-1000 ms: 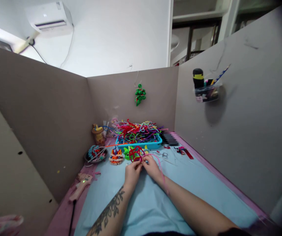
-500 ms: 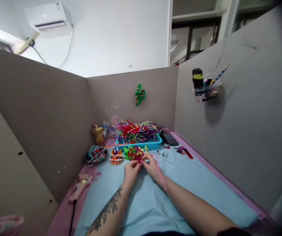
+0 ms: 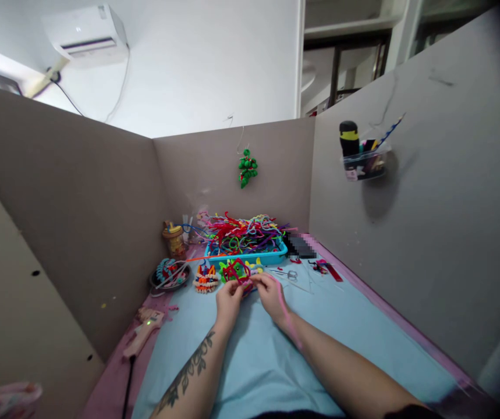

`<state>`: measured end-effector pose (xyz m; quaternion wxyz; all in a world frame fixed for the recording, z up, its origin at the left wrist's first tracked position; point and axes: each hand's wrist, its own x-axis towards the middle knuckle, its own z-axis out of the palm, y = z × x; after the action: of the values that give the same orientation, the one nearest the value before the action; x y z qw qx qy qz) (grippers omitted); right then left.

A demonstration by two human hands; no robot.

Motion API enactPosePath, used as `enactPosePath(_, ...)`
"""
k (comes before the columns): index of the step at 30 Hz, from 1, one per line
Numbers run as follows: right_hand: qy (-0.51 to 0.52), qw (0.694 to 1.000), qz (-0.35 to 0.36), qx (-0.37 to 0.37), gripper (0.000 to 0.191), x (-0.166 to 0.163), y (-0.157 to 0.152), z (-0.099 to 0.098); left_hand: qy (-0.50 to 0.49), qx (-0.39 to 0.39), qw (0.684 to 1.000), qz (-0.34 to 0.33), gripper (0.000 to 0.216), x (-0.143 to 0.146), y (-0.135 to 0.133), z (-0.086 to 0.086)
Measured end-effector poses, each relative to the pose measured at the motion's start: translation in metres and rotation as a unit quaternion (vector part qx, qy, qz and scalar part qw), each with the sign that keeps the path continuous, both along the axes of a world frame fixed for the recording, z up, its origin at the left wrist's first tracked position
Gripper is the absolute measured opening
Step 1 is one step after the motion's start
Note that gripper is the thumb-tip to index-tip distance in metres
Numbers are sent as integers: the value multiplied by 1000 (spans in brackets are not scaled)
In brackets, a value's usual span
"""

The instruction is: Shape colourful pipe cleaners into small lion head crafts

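Close together over the blue cloth, my two hands work on a looped crimson pipe-cleaner frame (image 3: 243, 268). My left hand (image 3: 227, 304) pinches its lower left side between thumb and fingers. In my right hand (image 3: 270, 295), the fingers are closed on a pink pipe cleaner (image 3: 292, 331), whose free end trails back over the wrist and forearm. Fingertips hide where the pink strand meets the crimson loops. Just behind the frame sits a green pipe-cleaner piece (image 3: 226, 269). To its left stands an orange, white and blue beaded-looking piece (image 3: 206, 280).
A blue tray (image 3: 250, 258) heaped with coloured pipe cleaners stands at the back. Scissors (image 3: 292, 275) and a red strip (image 3: 334, 272) lie to the right. On the left are a dark bowl (image 3: 153, 284) and a pink glue gun (image 3: 145, 334) with its light on. Grey panels enclose the table.
My hands have drawn slightly apart, the left one moving a little left. The crimson frame has tilted and shifted left, and the pink strand now hangs further along my right forearm.
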<state>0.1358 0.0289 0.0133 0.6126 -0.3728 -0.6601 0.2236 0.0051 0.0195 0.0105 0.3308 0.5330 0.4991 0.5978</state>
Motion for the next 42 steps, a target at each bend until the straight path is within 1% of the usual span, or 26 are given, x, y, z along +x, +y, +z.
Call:
enactPosePath(2,-15,1000,20,14,26,0,-4,1,-21,-9,1000,-1,24,0,2,-2)
enactPosePath(4,-48,997,50,42,28,-2,-9,2,-42,-15,999,-5,24,-2,3,-4)
enactPosePath(8,-128,982,100,92,33,-6,-16,3,-56,-8,998,-10,22,-6,7,-7)
enactPosePath(11,-178,962,174,111,34,-4,-18,3,-64,9,998,-20,20,-10,11,-8)
enactPosePath(13,-184,950,225,115,32,-2,-19,2,-67,13,997,-27,19,-12,12,-7)
enactPosePath(14,-178,949,237,112,30,-1,-18,3,-64,15,997,-27,17,-13,11,-7)
enactPosePath(15,-167,952,236,105,29,1,-18,3,-57,18,998,-25,16,-13,11,-5)
enactPosePath(17,-131,967,198,90,26,4,-16,5,-35,25,999,-20,13,-14,10,-3)
enactPosePath(20,-52,994,79,60,19,7,-7,6,3,19,1000,-21,13,-13,7,0)
enactPosePath(22,-13,1000,1,25,15,8,1,3,13,11,999,-30,13,-11,6,1)
enactPosePath(23,-6,1000,-22,1,18,9,6,0,14,8,999,-37,13,-10,6,1)
enactPosePath(24,-6,999,-32,-24,23,9,11,-4,13,6,999,-44,12,-9,5,2)
enactPosePath(26,-20,998,-20,-62,30,9,19,-11,8,3,998,-62,12,-7,5,1)
enactPosePath(28,-29,996,11,-79,25,9,24,-17,0,1,997,-76,13,-6,5,1)
enactPosePath(31,-22,994,59,-85,12,6,25,-21,-18,-9,995,-100,13,-5,5,0)
enactPosePath(33,-13,994,68,-85,9,4,24,-20,-23,-13,994,-106,16,-5,5,-1)
enactPosePath(36,-17,996,35,-77,9,4,20,-16,-28,-4,998,-64,23,-5,5,-4)
enactPosePath(38,-38,997,5,-60,7,6,18,-13,-43,-6,998,-40,27,-5,5,-4)
enactPosePath(39,-53,997,-5,-47,6,6,16,-12,-52,-13,998,-41,29,-4,5,-5)
enactPosePath(42,-98,995,-23,2,6,6,11,-9,-72,-46,993,-76,35,0,3,-3)
